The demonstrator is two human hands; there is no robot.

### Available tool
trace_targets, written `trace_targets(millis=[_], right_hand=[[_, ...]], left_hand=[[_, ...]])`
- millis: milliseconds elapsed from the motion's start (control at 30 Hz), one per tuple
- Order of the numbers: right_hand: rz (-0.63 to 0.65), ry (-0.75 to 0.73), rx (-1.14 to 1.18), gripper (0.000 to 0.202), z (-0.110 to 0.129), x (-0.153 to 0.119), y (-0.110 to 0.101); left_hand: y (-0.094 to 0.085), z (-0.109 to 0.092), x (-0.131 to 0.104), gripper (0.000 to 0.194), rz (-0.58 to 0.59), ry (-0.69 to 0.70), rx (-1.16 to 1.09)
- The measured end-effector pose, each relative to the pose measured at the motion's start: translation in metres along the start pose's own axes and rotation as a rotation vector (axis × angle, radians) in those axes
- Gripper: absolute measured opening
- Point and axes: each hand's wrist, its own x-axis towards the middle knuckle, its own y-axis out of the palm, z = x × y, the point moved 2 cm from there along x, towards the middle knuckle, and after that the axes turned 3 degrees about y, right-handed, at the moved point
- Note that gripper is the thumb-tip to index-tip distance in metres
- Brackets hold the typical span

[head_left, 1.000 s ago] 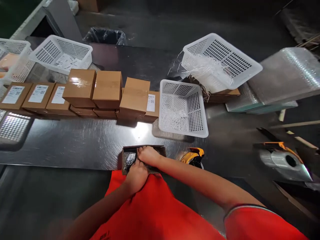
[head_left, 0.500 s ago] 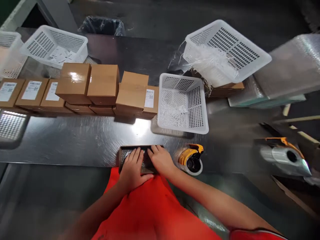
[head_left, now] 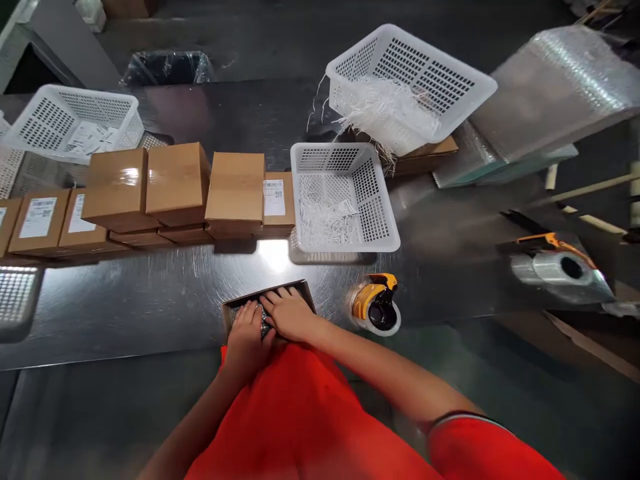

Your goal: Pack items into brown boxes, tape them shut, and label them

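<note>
A small open box [head_left: 306,293] lies at the table's front edge, against the red clothing, tilted slightly in view. Inside it, a dark shiny wrapped item [head_left: 265,323] shows between my hands. My left hand [head_left: 247,339] rests on the item in the left part of the box, fingers stretched forward. Across the middle of the box lies my right hand [head_left: 290,313], its fingers spread and reaching in beside the left one. An orange tape dispenser [head_left: 375,305] stands to the right of the box.
Brown cartons [head_left: 236,190] line the table [head_left: 150,300] beyond the box. A white basket [head_left: 393,230] holds shredded paper, and another basket [head_left: 480,83] sits tilted behind it. Farther right are a second tape dispenser [head_left: 555,261] and bubble wrap [head_left: 560,100].
My right hand has moved left, close beside my left hand. The box has turned slightly, and its right end now shows. The whole view has shifted and rotated.
</note>
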Motion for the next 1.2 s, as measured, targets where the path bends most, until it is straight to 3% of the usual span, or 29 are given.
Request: trace_targets(millis=[100,200,300,367,467,567,633,767,867,967,1033,1133,1167,1200], right_hand=[[-0.039,0.078,-0.126,0.036,0.013,0.010,0.003],[-0.126,0.018,-0.089,0.036,0.010,-0.003,0.006],[-0.239,-0.017,-0.029,0.034,-0.016,-0.032,0.004],[-0.392,0.047,0.060,0.032,-0.041,-0.049,0.001],[-0.557,0.177,0.392,0.041,-0.072,-0.060,0.006],[-0.454,0.209,0.831,0.063,-0.081,-0.050,0.026],[-0.370,0.238,1.013,0.066,-0.075,-0.042,0.041],[-0.410,0.326,1.123,0.070,-0.056,-0.035,0.056],[-0.450,0.309,1.158,0.070,-0.050,-0.036,0.059],[-0.437,0.273,1.205,0.064,-0.048,-0.034,0.063],[-0.407,0.254,1.220,0.058,-0.043,-0.032,0.067],[-0.337,0.245,1.196,0.053,-0.035,-0.028,0.075],[-0.314,0.233,1.193,0.052,-0.034,-0.027,0.077],[-0.303,0.213,1.205,0.051,-0.034,-0.027,0.080]], left_hand=[[-0.001,0.000,-0.005,0.044,-0.041,-0.020,0.086],[-0.003,-0.002,-0.001,0.051,0.020,0.026,0.148],[-0.009,-0.003,0.008,0.057,0.112,0.012,0.164],[-0.013,-0.004,0.015,0.057,0.170,-0.007,0.177],[-0.017,-0.014,0.028,0.051,0.221,0.067,0.146],[-0.012,-0.027,0.038,0.056,0.284,0.213,0.044],[-0.007,-0.031,0.043,0.061,0.315,0.225,0.020],[0.002,-0.028,0.051,0.072,0.361,0.226,0.016],[0.004,-0.026,0.054,0.078,0.393,0.253,-0.017],[-0.002,-0.022,0.044,0.061,0.313,0.249,-0.063],[-0.012,-0.010,0.025,0.046,0.214,0.231,-0.055],[-0.039,0.028,-0.014,0.036,-0.138,0.115,-0.022],[-0.049,0.047,-0.026,0.035,-0.310,0.009,-0.033],[-0.056,0.066,-0.037,0.041,-0.411,-0.119,-0.086]])
